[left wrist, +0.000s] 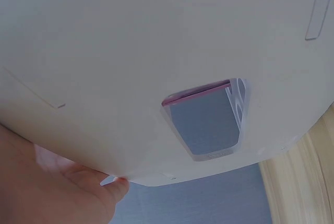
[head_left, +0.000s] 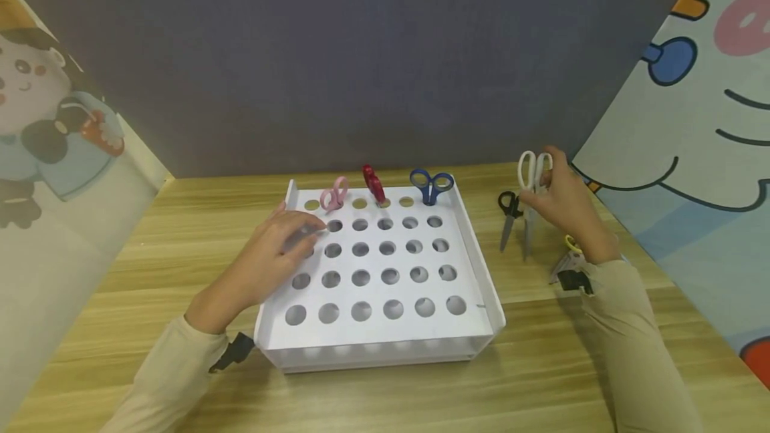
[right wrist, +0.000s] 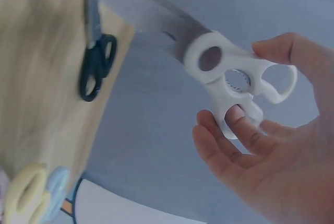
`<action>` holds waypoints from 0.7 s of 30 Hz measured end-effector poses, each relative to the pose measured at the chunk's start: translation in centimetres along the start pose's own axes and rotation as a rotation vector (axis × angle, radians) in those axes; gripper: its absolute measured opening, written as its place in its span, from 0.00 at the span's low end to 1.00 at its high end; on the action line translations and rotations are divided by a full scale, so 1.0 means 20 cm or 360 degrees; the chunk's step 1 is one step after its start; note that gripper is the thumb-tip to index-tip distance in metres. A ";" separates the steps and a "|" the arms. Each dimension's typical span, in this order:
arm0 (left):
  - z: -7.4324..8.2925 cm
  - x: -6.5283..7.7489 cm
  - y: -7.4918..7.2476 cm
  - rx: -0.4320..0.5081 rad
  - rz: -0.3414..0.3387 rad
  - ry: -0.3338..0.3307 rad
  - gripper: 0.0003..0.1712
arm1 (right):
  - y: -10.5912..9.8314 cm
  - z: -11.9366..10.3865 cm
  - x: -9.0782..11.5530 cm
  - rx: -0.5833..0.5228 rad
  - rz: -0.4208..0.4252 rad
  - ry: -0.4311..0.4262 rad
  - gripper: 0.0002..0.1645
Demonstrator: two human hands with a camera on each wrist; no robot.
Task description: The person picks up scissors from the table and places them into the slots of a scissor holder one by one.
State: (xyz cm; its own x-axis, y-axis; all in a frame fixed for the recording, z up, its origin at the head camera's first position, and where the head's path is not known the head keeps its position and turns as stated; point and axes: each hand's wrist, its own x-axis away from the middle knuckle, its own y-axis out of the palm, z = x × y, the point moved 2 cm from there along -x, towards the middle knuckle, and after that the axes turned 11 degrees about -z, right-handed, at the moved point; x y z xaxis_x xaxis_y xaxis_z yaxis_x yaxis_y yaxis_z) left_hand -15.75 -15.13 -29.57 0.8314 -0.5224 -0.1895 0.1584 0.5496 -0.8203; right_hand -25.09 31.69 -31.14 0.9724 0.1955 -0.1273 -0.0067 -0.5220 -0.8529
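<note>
My right hand (head_left: 562,199) pinches the handles of white-handled scissors (right wrist: 222,67) between thumb and fingers. Their blades hang downward above the table, right of the rack. Just left of them lie black-handled scissors (head_left: 508,216). My left hand (head_left: 273,252) rests over the left edge of a white rack (head_left: 373,329) with rows of round holes, its fingers loosely bent. In the rack's back row stand pink scissors (head_left: 334,194), dark red scissors (head_left: 373,186) and blue scissors (head_left: 430,187), handles up. The left wrist view shows the rack's side wall (left wrist: 115,78) and its handle slot.
Yellow-handled scissors (right wrist: 26,192) and a light blue handle (right wrist: 56,185) lie near my right wrist, partly hidden in the head view. A dark grey panel (head_left: 361,65) closes the back of the wooden table (head_left: 180,239). Cartoon-printed walls flank both sides.
</note>
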 end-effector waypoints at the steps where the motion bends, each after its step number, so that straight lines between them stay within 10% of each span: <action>1: 0.00 0.00 0.00 0.0000 -0.0001 0.0000 0.11 | -0.01 -0.02 0.01 -0.0003 -0.0003 -0.0003 0.57; 21: 0.00 0.00 0.00 0.0014 -0.0008 -0.0009 0.11 | -0.09 -0.28 0.08 -0.0084 0.0172 -0.0217 0.59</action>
State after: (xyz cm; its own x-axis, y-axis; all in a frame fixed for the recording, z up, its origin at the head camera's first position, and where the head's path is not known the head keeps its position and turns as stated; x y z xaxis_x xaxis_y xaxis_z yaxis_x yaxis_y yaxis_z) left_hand -15.80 -15.11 -29.45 0.8335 -0.5215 -0.1822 0.1674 0.5528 -0.8163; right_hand -22.14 28.35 -26.95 0.9259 0.2451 -0.2874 -0.0937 -0.5880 -0.8034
